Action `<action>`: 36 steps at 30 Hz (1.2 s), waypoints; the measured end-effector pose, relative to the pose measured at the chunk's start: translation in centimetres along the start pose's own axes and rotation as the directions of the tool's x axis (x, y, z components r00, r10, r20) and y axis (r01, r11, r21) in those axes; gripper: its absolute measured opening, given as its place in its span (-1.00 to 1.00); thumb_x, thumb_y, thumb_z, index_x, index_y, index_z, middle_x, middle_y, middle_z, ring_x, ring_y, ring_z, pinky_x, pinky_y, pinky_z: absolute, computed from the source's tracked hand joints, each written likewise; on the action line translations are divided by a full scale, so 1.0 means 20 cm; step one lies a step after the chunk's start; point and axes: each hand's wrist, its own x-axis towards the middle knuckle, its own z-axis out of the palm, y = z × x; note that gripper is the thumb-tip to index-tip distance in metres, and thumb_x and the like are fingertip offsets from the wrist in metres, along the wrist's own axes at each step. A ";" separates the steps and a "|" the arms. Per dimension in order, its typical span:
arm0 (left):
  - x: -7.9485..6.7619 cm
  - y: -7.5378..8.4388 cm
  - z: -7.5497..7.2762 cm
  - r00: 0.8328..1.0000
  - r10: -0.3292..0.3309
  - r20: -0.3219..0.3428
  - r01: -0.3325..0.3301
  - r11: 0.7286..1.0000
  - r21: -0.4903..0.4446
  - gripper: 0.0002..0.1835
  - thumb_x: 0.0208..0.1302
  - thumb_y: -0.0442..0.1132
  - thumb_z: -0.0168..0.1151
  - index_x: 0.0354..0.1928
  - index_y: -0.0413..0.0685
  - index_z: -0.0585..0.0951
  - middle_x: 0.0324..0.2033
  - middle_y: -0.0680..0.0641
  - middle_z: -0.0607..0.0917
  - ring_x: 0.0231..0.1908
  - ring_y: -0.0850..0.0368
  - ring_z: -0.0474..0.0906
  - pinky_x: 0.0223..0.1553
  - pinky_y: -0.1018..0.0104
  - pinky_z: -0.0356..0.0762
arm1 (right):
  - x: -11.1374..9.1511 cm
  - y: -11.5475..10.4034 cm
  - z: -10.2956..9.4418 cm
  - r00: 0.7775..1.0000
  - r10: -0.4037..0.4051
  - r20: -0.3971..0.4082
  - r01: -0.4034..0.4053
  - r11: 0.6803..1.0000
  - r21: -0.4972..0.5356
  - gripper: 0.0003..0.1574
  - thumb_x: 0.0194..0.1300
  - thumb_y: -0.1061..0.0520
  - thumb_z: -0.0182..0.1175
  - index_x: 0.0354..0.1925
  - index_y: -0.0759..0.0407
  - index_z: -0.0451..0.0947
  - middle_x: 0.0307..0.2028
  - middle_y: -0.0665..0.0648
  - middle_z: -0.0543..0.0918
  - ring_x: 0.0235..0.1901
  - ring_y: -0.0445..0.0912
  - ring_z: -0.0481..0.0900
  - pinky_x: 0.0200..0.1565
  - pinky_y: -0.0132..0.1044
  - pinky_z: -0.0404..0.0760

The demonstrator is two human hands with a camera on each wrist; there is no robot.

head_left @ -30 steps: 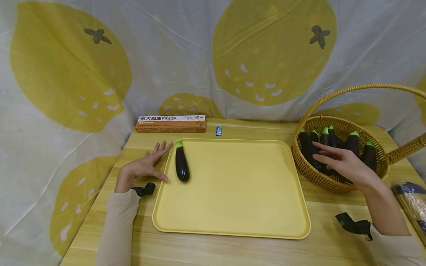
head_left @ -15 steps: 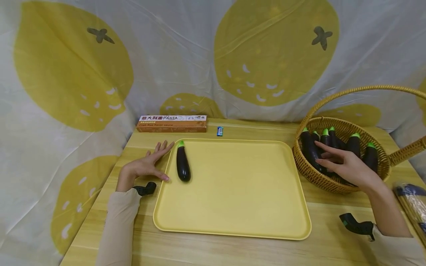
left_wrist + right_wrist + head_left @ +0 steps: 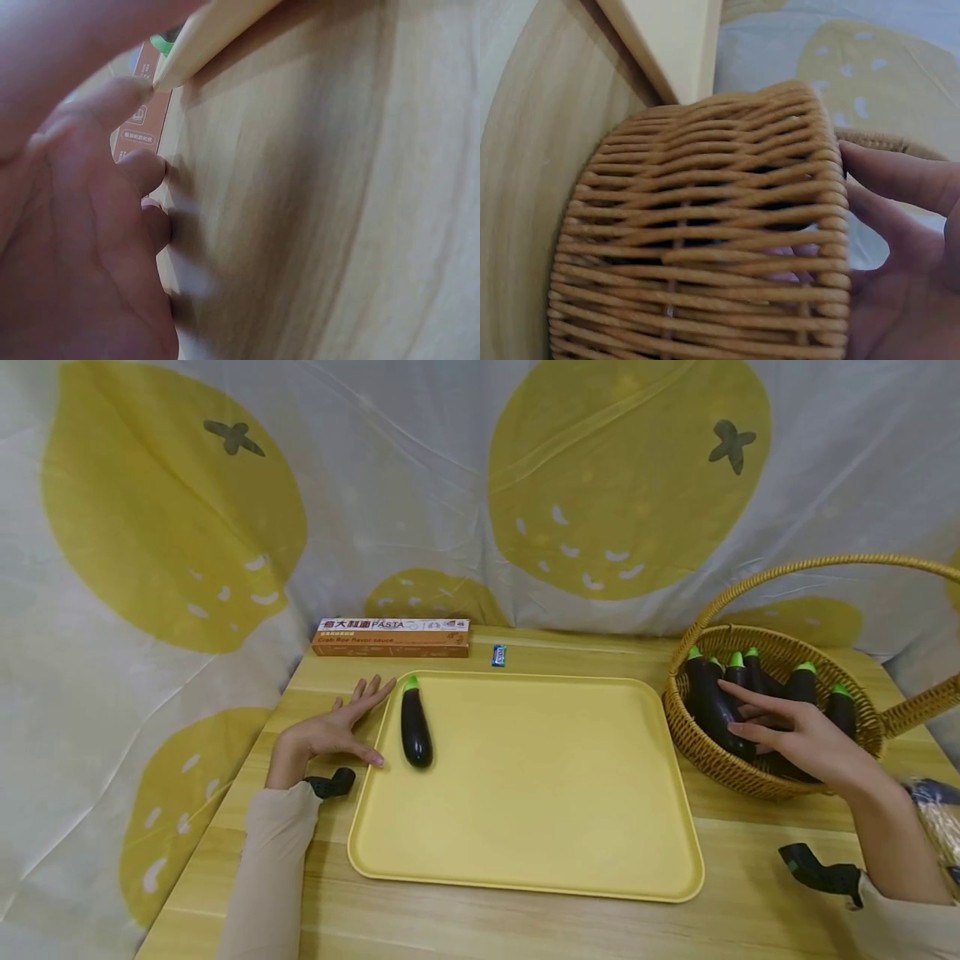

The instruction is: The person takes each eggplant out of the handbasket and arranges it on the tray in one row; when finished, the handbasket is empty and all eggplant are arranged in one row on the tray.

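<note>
My left hand [image 3: 328,735] lies at the left edge of the yellow tray [image 3: 540,785], fingers spread, with thumb and index fingertips right at the rim. Just beside it on the tray lies a dark purple eggplant [image 3: 416,727] with a green cap. My right hand [image 3: 813,739] reaches over the wicker basket [image 3: 720,768], which holds several similar eggplants. Its thumb and index finger overlap the leftmost basket eggplant [image 3: 708,702], fairly straight and apart. In the right wrist view, other fingertips [image 3: 791,262] show through the weave; their contact is hidden.
A pasta box [image 3: 390,639] and a small blue packet [image 3: 498,655] lie behind the tray. The tall basket handle [image 3: 817,562] arches above the right hand. A clear-wrapped item [image 3: 937,822] lies at the right edge. A lemon-print cloth [image 3: 420,485] hangs behind.
The whole head view has shifted slightly right. My right hand has moved a little to the right and downward over the basket's eggplants. My left hand stays at the tray's edge.
</note>
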 end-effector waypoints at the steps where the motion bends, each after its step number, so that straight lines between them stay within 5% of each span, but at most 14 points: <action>1: 0.00 0.00 0.00 1.000 0.001 0.001 -0.001 1.000 0.001 0.42 0.03 -0.09 0.65 0.69 0.02 -0.23 0.60 -0.31 -0.53 0.55 -0.33 -0.79 0.42 -0.52 -0.75 | -0.01 0.00 -0.01 1.000 0.006 -0.002 -0.006 1.000 -0.002 -0.18 0.62 -0.08 0.06 0.66 -0.15 -0.02 0.34 0.49 0.42 -0.18 -0.44 0.61 -0.24 -0.28 0.65; 10: 0.01 -0.01 0.00 1.000 0.000 -0.003 0.000 1.000 0.007 0.41 0.04 -0.09 0.65 0.69 0.03 -0.22 0.61 -0.30 -0.53 0.55 -0.32 -0.79 0.44 -0.49 -0.75 | -0.13 -0.01 -0.05 0.999 0.035 -0.026 -0.036 0.999 -0.031 -0.19 0.63 -0.05 0.04 0.66 -0.29 -0.04 0.40 0.44 0.32 0.01 -0.61 0.27 -0.28 -0.30 0.61; 18: 0.01 -0.02 0.00 1.000 -0.004 -0.006 0.004 1.000 -0.008 0.41 0.03 -0.09 0.65 0.69 0.06 -0.23 0.60 -0.30 -0.54 0.55 -0.33 -0.79 0.43 -0.50 -0.75 | -0.23 -0.05 -0.04 0.997 0.076 0.000 -0.076 0.995 -0.063 -0.19 0.60 -0.12 0.09 0.64 -0.35 0.01 0.42 0.20 0.34 -0.03 -0.72 0.28 -0.28 -0.27 0.59; 22: 0.01 -0.02 0.01 1.000 -0.009 -0.004 0.009 1.000 -0.006 0.42 0.02 -0.09 0.66 0.69 0.06 -0.23 0.60 -0.29 -0.54 0.55 -0.32 -0.80 0.43 -0.50 -0.75 | -0.24 -0.09 0.00 0.999 0.035 0.016 -0.035 0.999 -0.012 -0.19 0.60 -0.04 0.10 0.64 -0.32 0.03 0.48 0.15 0.30 0.04 -0.71 0.28 -0.23 -0.28 0.63; 30: 0.01 -0.03 0.01 1.000 -0.005 -0.010 0.005 1.000 -0.003 0.43 0.01 -0.07 0.66 0.69 0.04 -0.23 0.60 -0.30 -0.54 0.55 -0.32 -0.80 0.43 -0.49 -0.76 | -0.13 -0.32 0.11 0.996 -0.061 0.066 0.052 0.990 0.133 -0.24 0.60 -0.03 0.10 0.62 -0.33 0.11 0.54 0.11 0.29 0.15 -0.57 0.37 -0.09 -0.39 0.59; 36: 0.01 -0.02 0.00 1.000 -0.015 -0.005 0.016 1.000 0.015 0.43 0.01 -0.03 0.66 0.69 0.06 -0.24 0.61 -0.29 -0.53 0.55 -0.31 -0.79 0.43 -0.50 -0.75 | 0.06 -0.54 0.27 0.986 -0.116 0.119 0.079 0.957 0.278 -0.25 0.55 -0.07 0.17 0.59 -0.26 0.21 0.28 0.23 0.54 0.05 -0.21 0.57 -0.13 -0.22 0.66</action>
